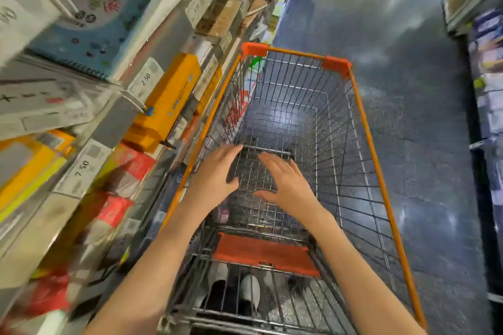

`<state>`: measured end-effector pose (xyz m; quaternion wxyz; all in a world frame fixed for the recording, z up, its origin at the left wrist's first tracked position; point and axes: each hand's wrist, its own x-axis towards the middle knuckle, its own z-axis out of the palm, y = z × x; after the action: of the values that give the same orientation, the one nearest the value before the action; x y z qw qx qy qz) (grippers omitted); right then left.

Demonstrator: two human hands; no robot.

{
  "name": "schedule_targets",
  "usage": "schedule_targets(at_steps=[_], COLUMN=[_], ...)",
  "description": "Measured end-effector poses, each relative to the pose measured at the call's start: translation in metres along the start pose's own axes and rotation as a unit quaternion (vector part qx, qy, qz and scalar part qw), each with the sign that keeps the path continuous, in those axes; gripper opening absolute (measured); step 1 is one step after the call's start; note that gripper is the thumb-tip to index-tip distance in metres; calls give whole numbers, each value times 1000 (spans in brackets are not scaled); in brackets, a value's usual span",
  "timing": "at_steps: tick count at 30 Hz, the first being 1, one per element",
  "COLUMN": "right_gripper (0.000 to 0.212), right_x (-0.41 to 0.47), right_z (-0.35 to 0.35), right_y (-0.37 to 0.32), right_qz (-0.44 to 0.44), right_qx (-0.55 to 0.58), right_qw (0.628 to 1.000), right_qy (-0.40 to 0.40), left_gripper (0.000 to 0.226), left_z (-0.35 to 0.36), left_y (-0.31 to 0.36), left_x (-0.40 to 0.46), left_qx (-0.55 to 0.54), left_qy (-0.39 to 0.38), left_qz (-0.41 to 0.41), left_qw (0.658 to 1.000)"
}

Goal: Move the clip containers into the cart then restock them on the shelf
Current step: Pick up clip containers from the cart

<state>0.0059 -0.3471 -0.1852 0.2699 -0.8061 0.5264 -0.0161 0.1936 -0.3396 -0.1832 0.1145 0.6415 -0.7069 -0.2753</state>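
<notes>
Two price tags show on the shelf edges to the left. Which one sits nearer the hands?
The white price tag reading 7.50, on the lower shelf edge just left of the left hand. The white price tag reading 2.50 sits higher and farther along the aisle.

To your left you have yellow boxes (170, 90) behind price tags (145, 79) reading 2.50 and 7.50, a blue spiral notebook (89, 35) above them, red-and-white packs (128, 168) lower down, a dark speckled floor (394, 62) ahead, and grey shoes (249, 291) showing below.
</notes>
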Motion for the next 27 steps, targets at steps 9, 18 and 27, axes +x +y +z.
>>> schedule_targets(at_steps=[9,18,27], right_gripper=[86,75,69], right_x=[41,73,118], right_z=[124,210,266], right_y=[41,71,80], right_qz=[75,87,124], right_qx=[56,87,171], right_qw=[985,967,955], right_qy=[-141,-224,-209], left_gripper=[58,69,62], left_z=[118,209,279], left_y=[-69,-120,-172], left_x=[12,5,0], left_qx=[-66,-116,-215], left_qy=[-141,-103,-27], left_qz=[-113,-250,-354], left_qw=[981,956,910])
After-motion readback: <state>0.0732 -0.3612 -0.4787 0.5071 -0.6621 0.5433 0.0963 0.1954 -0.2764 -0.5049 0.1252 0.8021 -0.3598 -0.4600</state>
